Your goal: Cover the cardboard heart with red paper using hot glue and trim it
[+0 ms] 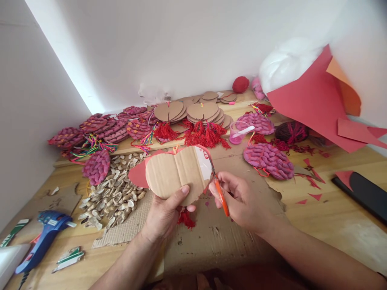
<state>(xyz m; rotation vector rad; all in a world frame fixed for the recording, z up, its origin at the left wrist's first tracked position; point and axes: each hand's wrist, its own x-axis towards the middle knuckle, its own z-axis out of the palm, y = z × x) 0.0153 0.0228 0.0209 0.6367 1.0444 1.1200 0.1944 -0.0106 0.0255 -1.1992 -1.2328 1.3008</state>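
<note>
My left hand (166, 213) grips a rounded cardboard piece (172, 173) from below, its thumb pressed on the front. Red paper (137, 174) shows behind the cardboard and sticks out at the left. A yellow loop stands at the cardboard's top, and a red tassel (186, 218) hangs beneath it. My right hand (236, 197) is closed round orange-handled scissors (221, 197). Their blades lie at the cardboard's right edge, along the red paper; how far they are apart cannot be made out.
Peanut shells (117, 193) lie heaped at left, near a blue glue gun (45, 237). Behind are stacked cardboard discs (202, 110) with red tassels and purple braided pieces (267, 161). Large red paper sheets (314, 96) lean at right, above a black phone-like object (365, 197) and red scraps.
</note>
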